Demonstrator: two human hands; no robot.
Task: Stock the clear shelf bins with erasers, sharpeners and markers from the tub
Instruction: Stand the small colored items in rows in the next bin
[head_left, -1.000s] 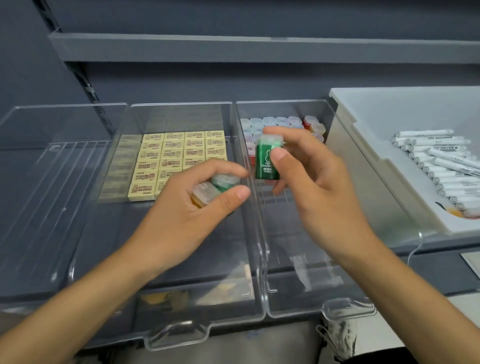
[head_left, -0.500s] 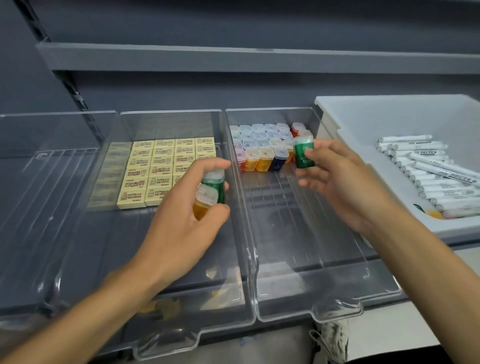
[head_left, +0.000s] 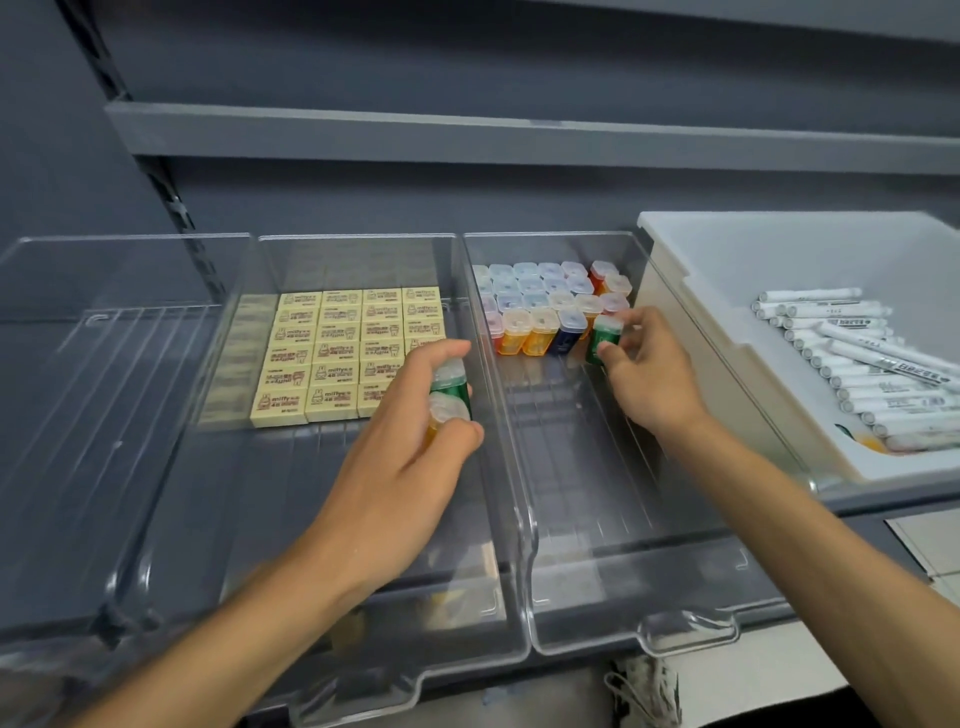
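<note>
Three clear bins sit side by side on the shelf. The middle bin (head_left: 483, 519) holds rows of yellow erasers (head_left: 332, 353). At the back of the right bin (head_left: 639, 519) stand rows of small capped sharpeners (head_left: 545, 306). My right hand (head_left: 649, 374) pinches a green sharpener (head_left: 603, 338) at the right end of the front row, beside a blue one. My left hand (head_left: 400, 462) hovers over the middle bin's right side and grips two sharpeners, a green one (head_left: 450, 382) and an orange one (head_left: 444, 413). White markers (head_left: 872, 364) lie in the white tub (head_left: 727, 332) at right.
The left clear bin (head_left: 104, 415) has nothing in it. A grey shelf (head_left: 519, 140) runs overhead and a dark back wall stands behind the bins. The front halves of the middle and right bins are bare.
My right hand has carried the green sharpener back and down to the front row of sharpeners. My left hand stays over the middle bin with its two sharpeners.
</note>
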